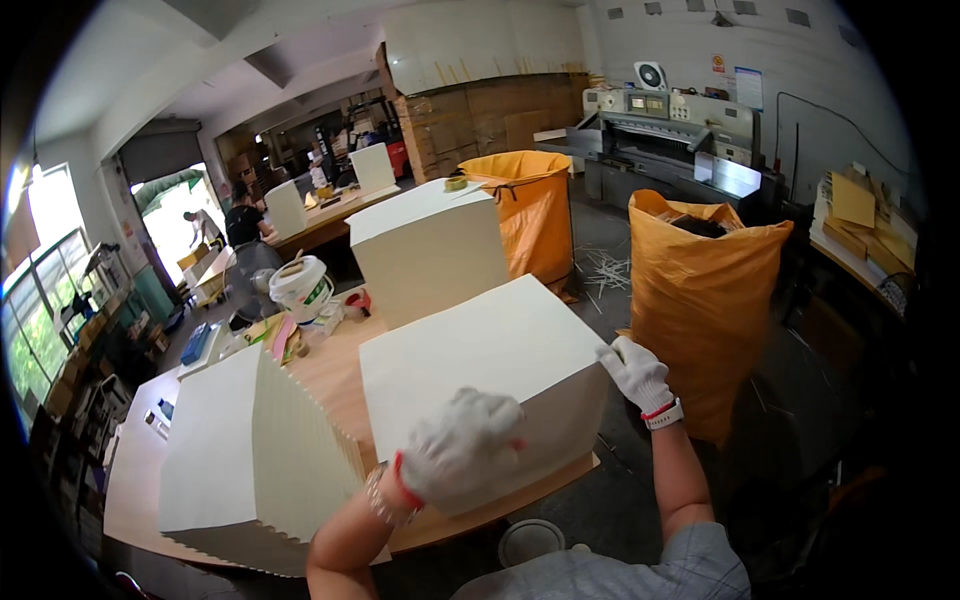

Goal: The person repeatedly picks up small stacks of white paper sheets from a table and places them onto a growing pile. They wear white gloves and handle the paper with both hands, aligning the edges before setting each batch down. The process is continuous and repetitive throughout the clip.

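Before me on the table stands a tall block of stacked white paper (480, 350), its flat top facing up. My right hand (638, 375), in a white knitted glove, is closed at the right corner of its top edge. My left hand (462, 440), gloved likewise, hovers over the block's near edge; motion blurs its curled fingers, so its grip is unclear. To the left rises another paper stack (215, 440) with a stepped, jagged side. Behind the middle block is a third tall stack (430, 250), with a roll of tape (455, 184) on top.
Two orange sacks (700, 300) (525, 215) stand right of the table. White paper strips (605, 268) litter the floor. A white bucket (302, 287) and a red tape dispenser (358, 303) sit on the table (135, 500). A cutting machine (670, 140) stands behind; another person (245, 218) works far left.
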Tool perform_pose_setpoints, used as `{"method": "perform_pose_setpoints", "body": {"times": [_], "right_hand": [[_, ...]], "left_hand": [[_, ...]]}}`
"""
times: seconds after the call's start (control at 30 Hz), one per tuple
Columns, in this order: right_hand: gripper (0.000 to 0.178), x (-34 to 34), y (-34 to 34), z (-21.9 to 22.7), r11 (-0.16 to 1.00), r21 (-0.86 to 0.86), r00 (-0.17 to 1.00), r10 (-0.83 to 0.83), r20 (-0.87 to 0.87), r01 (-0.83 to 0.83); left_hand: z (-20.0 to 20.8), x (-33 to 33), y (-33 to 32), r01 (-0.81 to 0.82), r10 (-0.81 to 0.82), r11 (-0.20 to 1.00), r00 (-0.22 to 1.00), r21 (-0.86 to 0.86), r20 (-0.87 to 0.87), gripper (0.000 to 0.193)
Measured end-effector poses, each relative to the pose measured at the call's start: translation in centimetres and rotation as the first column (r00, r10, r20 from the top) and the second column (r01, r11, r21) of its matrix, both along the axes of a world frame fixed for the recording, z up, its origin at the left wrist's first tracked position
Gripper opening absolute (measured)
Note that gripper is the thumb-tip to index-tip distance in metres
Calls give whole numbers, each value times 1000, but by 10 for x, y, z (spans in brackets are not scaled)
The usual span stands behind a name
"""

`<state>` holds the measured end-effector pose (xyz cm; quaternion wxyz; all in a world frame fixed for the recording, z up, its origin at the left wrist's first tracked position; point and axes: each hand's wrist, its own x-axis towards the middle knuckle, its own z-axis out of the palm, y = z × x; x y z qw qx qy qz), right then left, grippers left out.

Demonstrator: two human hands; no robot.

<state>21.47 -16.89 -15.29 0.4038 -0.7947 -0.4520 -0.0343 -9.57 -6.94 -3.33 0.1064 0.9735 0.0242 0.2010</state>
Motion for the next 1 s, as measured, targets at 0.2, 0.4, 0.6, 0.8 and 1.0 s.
{"method": "perform_pose_setpoints", "body": {"times": [0.2,0.4,0.6,0.8,1.0], "right_hand": [[27,9,27,42,909,305,911,155,383,-283],[43,2,64,59,853,358,863,187,469,-380],[11,-3,63,50,825,416,846,132,516,-383],[31,8,67,29,810,486,726,-114,678,-327],[32,5,65,34,791,520,727,-146,671,-322]], "left_hand": [[-17,93,60,-106,93,993,977,-55,-193,10],[-49,106,71,23,-23,1000,1000,6,-8,11],[-53,103,75,86,-83,969,996,-233,20,8],[-43,100,69,-37,16,867,999,-497,-46,13],[-40,98,67,-65,32,843,997,-533,-71,30]]}}
